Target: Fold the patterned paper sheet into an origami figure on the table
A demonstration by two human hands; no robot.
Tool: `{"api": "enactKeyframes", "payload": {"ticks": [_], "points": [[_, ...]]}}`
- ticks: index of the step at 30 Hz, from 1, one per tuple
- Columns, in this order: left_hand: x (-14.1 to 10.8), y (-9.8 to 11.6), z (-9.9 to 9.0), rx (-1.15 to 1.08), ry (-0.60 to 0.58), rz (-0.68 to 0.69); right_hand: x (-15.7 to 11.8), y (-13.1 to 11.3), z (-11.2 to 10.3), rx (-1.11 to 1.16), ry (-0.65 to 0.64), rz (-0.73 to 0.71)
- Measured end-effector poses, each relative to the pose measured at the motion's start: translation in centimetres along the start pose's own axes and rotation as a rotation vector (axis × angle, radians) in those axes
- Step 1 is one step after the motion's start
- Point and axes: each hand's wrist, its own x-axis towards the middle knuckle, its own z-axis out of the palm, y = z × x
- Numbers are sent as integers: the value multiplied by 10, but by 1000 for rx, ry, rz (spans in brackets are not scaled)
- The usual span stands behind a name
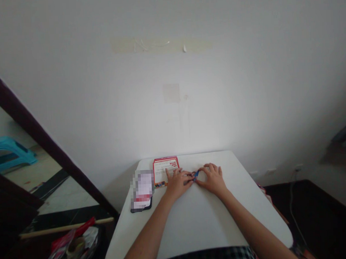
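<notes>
Near the far middle of the white table, a small blue piece lies between my two hands. My left hand has its thumb and some fingertips pressed on the left end of the piece, partly covering it. From the right, my right hand pinches the piece between thumb and index finger, its other fingers spread. Beside my left hand is a stack of red-edged printed cards, partly behind that hand. What the blue piece is made of is too small to tell.
A phone, its screen pixelated, lies at the left edge of the white table. The wall rises behind the table. At lower left stands a bag-lined bin; a blue stool shows in the mirror.
</notes>
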Motion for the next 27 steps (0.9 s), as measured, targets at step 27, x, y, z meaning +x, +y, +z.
{"api": "enactKeyframes", "payload": {"ticks": [27], "points": [[-3,10,4,-18,-39,-27,-2,2,3,-55,24,10]]}}
